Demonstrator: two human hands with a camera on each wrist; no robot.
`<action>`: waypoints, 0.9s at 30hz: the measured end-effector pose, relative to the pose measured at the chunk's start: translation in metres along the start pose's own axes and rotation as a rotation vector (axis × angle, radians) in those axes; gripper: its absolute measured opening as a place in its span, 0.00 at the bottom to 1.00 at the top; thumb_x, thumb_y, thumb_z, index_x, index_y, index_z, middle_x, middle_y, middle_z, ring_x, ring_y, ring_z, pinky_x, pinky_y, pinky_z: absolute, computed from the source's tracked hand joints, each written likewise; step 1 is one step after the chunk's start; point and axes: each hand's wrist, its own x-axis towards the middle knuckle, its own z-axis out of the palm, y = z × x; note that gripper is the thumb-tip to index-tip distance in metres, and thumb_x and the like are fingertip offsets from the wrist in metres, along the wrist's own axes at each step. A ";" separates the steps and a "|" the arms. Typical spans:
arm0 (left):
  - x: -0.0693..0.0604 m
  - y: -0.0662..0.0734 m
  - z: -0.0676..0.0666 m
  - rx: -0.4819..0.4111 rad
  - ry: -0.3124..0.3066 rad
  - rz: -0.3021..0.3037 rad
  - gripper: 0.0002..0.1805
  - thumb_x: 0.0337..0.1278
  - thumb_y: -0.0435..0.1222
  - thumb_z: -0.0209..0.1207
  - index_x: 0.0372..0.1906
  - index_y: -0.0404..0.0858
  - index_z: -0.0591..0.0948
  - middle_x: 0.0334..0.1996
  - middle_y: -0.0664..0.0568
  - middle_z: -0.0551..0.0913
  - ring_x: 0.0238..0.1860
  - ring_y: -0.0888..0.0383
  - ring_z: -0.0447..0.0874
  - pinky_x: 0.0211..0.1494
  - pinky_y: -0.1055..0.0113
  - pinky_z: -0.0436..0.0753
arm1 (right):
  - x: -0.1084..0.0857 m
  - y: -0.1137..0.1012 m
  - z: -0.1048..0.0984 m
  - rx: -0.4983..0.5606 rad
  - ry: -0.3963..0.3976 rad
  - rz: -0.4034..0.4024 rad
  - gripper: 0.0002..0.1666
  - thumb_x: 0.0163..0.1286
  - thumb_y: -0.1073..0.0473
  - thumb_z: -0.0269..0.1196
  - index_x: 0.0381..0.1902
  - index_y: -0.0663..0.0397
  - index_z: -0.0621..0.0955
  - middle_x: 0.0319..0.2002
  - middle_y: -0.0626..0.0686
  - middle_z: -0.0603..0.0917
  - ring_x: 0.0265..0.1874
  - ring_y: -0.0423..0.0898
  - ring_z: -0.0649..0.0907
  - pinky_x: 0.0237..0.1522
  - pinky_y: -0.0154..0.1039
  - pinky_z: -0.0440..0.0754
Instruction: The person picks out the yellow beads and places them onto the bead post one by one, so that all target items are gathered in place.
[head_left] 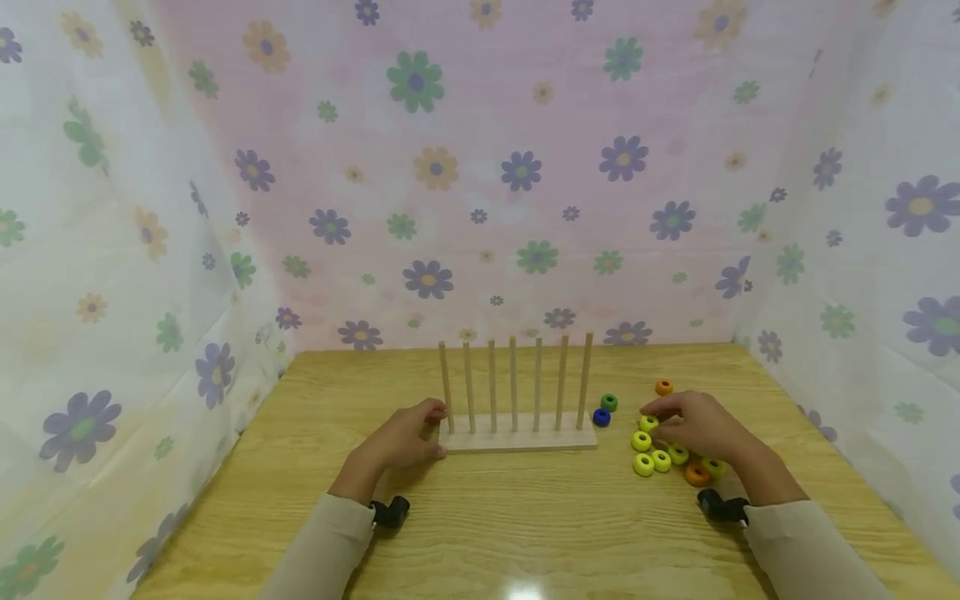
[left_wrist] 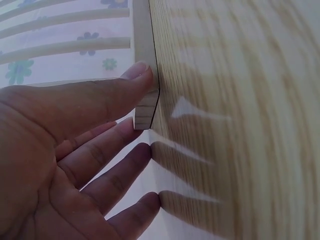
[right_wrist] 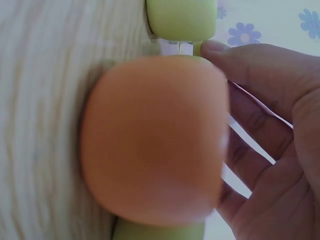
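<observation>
A wooden base (head_left: 517, 439) with seven upright pegs stands on the table. My left hand (head_left: 405, 437) grips its left end; in the left wrist view the thumb of the hand (left_wrist: 75, 150) lies on the front of the base (left_wrist: 145, 95), the index fingertip at its end corner. Over a group of yellow beads is my right hand (head_left: 701, 425), with a yellow bead (head_left: 648, 423) between thumb and index finger. The right wrist view has the hand (right_wrist: 270, 120) partly hidden behind a large-looking orange bead (right_wrist: 155, 140), the thumb tip against a yellow-green bead.
Right of the base lie a green bead (head_left: 609, 402) and a blue bead (head_left: 602, 417). Further right, an orange bead (head_left: 663, 387) sits behind the right hand and another orange bead (head_left: 697, 475) in front of it. Flowered cloth (head_left: 480, 167) surrounds the table (head_left: 480, 517) at back and sides.
</observation>
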 end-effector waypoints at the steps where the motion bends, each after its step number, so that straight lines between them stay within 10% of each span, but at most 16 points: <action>1: 0.000 0.000 0.000 -0.001 0.000 0.002 0.37 0.60 0.40 0.73 0.72 0.43 0.71 0.70 0.48 0.78 0.76 0.43 0.67 0.77 0.43 0.67 | 0.000 0.000 0.000 -0.003 0.003 -0.003 0.21 0.69 0.55 0.71 0.58 0.51 0.87 0.49 0.51 0.89 0.47 0.51 0.87 0.45 0.49 0.88; 13: 0.000 0.000 -0.001 0.013 0.001 -0.004 0.37 0.60 0.40 0.73 0.73 0.43 0.71 0.69 0.49 0.79 0.76 0.43 0.67 0.76 0.42 0.69 | 0.000 -0.003 -0.003 -0.023 0.057 -0.044 0.21 0.71 0.53 0.71 0.59 0.52 0.86 0.49 0.50 0.89 0.50 0.54 0.86 0.52 0.62 0.85; 27: 0.000 0.002 -0.001 0.031 -0.002 0.008 0.37 0.60 0.40 0.73 0.73 0.43 0.71 0.69 0.48 0.79 0.76 0.43 0.68 0.76 0.43 0.69 | 0.004 -0.014 -0.003 -0.048 0.158 -0.137 0.20 0.70 0.58 0.71 0.58 0.55 0.86 0.50 0.50 0.89 0.47 0.50 0.88 0.50 0.52 0.87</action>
